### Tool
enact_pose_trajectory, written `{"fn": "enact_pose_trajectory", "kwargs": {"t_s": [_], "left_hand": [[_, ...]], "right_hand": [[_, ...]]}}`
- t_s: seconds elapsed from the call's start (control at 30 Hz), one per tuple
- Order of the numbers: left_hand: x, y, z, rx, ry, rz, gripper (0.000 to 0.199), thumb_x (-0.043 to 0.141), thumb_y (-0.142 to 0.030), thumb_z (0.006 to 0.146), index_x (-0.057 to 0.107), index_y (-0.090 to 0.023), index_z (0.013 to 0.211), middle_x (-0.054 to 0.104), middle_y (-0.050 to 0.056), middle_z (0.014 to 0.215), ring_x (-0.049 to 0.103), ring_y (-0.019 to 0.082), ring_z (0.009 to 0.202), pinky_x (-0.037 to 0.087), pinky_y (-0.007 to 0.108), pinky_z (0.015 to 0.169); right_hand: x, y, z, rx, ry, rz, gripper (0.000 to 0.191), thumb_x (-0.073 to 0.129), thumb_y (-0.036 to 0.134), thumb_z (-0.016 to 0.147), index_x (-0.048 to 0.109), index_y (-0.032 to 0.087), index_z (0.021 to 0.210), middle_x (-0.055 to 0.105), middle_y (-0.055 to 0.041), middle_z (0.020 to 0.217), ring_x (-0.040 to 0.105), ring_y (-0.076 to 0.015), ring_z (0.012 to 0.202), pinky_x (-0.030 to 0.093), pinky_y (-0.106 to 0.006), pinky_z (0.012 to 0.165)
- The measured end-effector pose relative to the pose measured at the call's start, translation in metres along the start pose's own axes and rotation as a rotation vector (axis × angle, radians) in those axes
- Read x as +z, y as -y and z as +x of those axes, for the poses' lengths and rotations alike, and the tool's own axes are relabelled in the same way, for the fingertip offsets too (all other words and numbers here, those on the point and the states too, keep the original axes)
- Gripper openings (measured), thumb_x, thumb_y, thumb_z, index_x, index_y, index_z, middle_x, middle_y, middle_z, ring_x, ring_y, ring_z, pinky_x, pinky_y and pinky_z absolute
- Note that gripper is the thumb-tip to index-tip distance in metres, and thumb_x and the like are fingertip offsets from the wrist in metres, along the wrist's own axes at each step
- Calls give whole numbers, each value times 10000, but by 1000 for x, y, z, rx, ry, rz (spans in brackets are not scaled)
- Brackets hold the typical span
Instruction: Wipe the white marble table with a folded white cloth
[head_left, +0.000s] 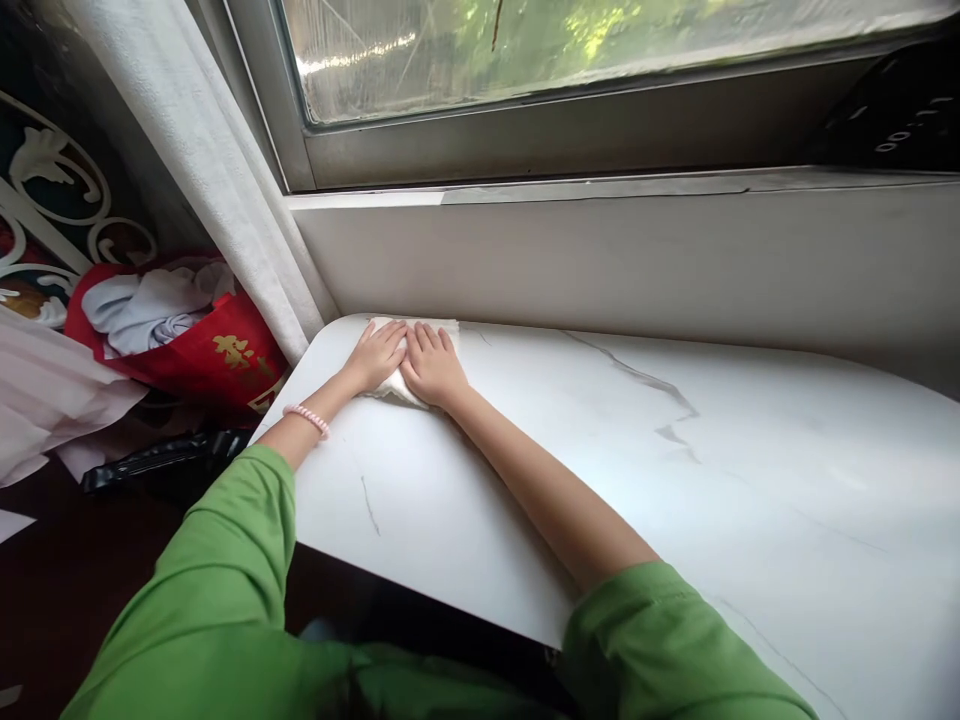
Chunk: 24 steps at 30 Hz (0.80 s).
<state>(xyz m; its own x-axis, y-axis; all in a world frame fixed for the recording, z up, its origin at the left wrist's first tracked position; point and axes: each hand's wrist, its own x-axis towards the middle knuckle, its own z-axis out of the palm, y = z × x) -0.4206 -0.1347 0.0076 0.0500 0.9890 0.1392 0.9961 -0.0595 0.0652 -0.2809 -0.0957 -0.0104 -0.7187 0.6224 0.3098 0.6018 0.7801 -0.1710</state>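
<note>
A white cloth [397, 387] lies flat near the far left corner of the white marble-patterned tabletop [510, 470]. Both hands press on it from above, side by side and touching at the fingers. My left hand [376, 357] rests palm down on the left part of the cloth, its fingers stretched out. Palm down on the right part lies my right hand [433, 366], its fingers also extended. The cloth shows between and below the hands and at the upper right. A pink beaded bracelet [307, 419] is round my left wrist.
Behind the table stand a pale wall [570, 262] and a window frame [555, 130]. A white curtain [202, 150] hangs at the left. Beside it is a red bag [217, 350] holding pale cloth [154, 305]. A dark object [900, 115] is at the upper right.
</note>
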Motion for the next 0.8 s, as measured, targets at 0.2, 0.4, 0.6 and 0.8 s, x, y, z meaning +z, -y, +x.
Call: {"fn": "enact_pose_trajectory", "kwargs": {"t_s": [0.2,0.4,0.6,0.8], "left_hand": [[-6,-37,-58,-14,-43,-26,507,270,-246,929,371,-100,1404,368,99,1488,281,183,1394,116,435,1172],[-14,-96,-132,-53,-66,-27,528,246,-279,955,333,-54,1425,324,136,1502,230,222,1415,96,480,1176],[-26,-140,-180,-16,-26,-64,578,200,-396,984,245,-96,1477,245,119,1532,155,220,1435,73,481,1186],[-29,-148,-177,-12,13,-54,600,202,-424,981,253,-85,1474,248,126,1529,165,245,1432,77,492,1183]], "right_hand": [[-19,17,-56,-118,20,-17,604,259,296,937,311,-58,1423,304,-250,1488,247,-344,1392,180,-526,1116],[-45,26,-126,-297,58,46,606,262,301,939,275,-34,1444,269,-215,1510,173,-314,1420,175,-536,1137],[-66,41,-185,-311,57,72,633,328,287,903,281,-44,1441,250,-221,1510,129,-350,1422,216,-580,1126],[-66,41,-191,-284,44,64,646,348,308,889,297,-13,1446,270,-203,1507,169,-352,1414,239,-583,1118]]}}
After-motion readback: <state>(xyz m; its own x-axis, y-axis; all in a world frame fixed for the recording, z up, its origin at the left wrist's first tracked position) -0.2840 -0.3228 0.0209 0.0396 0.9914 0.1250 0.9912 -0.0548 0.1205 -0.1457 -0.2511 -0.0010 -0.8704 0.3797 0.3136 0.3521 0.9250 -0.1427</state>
